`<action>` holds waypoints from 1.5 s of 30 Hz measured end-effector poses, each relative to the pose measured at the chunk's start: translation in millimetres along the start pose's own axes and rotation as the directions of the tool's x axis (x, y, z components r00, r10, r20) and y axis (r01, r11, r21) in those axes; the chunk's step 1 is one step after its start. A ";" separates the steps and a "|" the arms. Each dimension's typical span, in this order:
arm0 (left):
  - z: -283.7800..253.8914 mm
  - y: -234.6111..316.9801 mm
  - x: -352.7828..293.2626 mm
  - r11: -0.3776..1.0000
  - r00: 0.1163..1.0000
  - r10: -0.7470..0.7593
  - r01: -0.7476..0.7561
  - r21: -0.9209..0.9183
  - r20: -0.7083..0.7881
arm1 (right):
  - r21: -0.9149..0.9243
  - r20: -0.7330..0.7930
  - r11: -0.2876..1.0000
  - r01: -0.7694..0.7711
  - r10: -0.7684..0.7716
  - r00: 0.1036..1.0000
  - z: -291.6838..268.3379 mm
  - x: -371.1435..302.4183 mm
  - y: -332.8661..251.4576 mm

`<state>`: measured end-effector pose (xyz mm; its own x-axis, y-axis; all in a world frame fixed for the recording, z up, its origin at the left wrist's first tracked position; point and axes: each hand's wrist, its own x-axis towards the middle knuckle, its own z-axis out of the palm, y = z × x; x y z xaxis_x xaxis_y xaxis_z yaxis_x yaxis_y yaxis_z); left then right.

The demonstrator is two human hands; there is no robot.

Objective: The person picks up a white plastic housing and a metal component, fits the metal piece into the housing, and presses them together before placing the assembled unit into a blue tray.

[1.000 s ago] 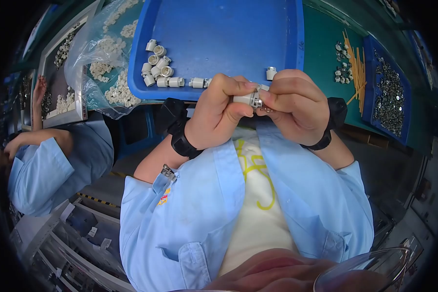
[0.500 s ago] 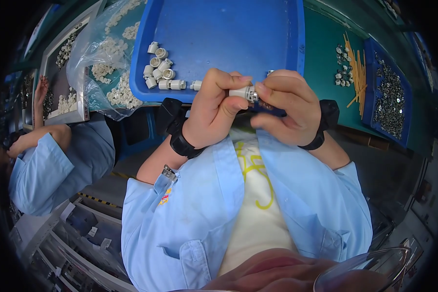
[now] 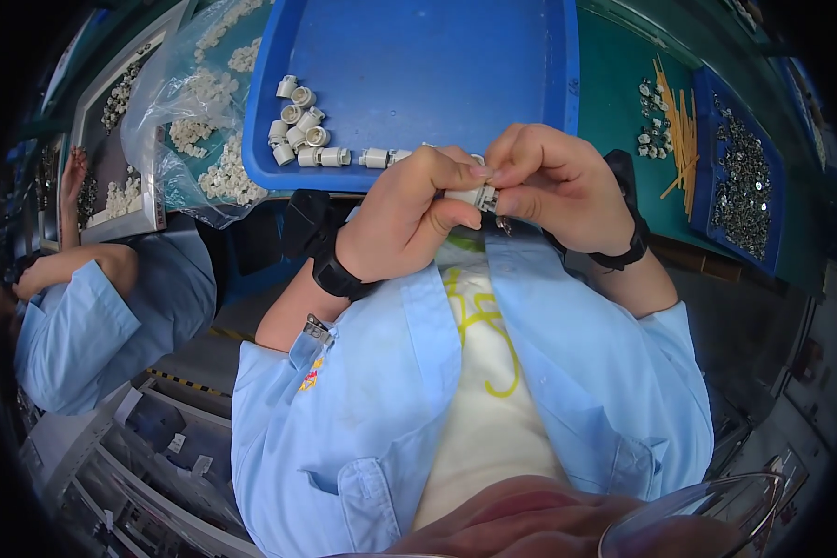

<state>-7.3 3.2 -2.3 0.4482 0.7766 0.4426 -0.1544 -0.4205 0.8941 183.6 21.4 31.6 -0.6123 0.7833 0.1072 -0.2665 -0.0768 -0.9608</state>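
Both forearms bend inward in front of the chest, wrists raised, so the two hands meet at the near edge of a blue tray [image 3: 418, 74]. Each wrist wears a black band. The left hand [image 3: 405, 209] has its thumb on the near side and its forefinger on the far side, pinching a white cap [image 3: 465, 196]. The right hand [image 3: 553, 186] comes from the other side, its thumb and forefinger pinching the cap's metal end; its other fingers are curled. The cap lies on its side between the two grips, its white body at the left fingertips, and a small metal bit [image 3: 503, 225] shows just below the right thumb.

More white caps [image 3: 309, 118] sit in the tray's near left corner, with others in a row along its near edge. The tray rests on a green desk [image 3: 614, 84]. To its right are metal pieces [image 3: 656, 121], wooden sticks [image 3: 688, 139] and a blue box [image 3: 707, 102] of metal parts [image 3: 742, 177]. To its left, a clear plastic bag [image 3: 153, 121] lies by heaps of white bits [image 3: 228, 177]. Further left, a co-worker in a blue sleeve [image 3: 84, 325] sits beside a silver-edged tray [image 3: 126, 220].
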 end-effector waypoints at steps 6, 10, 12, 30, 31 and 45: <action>-2.2 -1.4 -0.2 0.992 0.999 0.027 -0.032 0.120 0.038 | -0.531 0.155 0.822 0.204 -0.142 0.978 -5.5 0.9 -4.3; -0.7 1.1 1.4 0.984 0.998 0.042 -0.051 0.171 0.055 | -0.359 0.088 0.931 0.068 -0.039 0.995 -3.9 -2.2 -1.8; -1.6 2.7 2.2 0.971 0.993 0.047 -0.070 0.229 0.104 | -0.329 0.072 0.943 0.051 -0.028 0.997 -2.7 -3.6 1.3; 1.2 4.5 0.3 0.996 0.997 -0.067 0.069 0.051 -0.046 | 0.293 -0.061 0.945 -0.143 0.168 0.984 -0.7 -0.8 11.9; 3.8 2.1 1.7 0.997 0.991 -0.079 0.075 -0.034 -0.104 | 0.291 -0.060 0.947 -0.136 0.161 0.985 1.2 0.1 12.0; -19.0 -0.9 18.1 0.959 0.913 -0.283 0.258 -0.121 -0.296 | -0.953 -0.037 0.283 0.105 -0.456 0.889 -93.7 117.4 -65.6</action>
<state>-15.7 26.5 6.2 0.1923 0.9662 0.1715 -0.1394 -0.1461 0.9794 199.0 176.2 83.3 -0.3953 0.7546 0.5237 0.5700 0.6486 -0.5043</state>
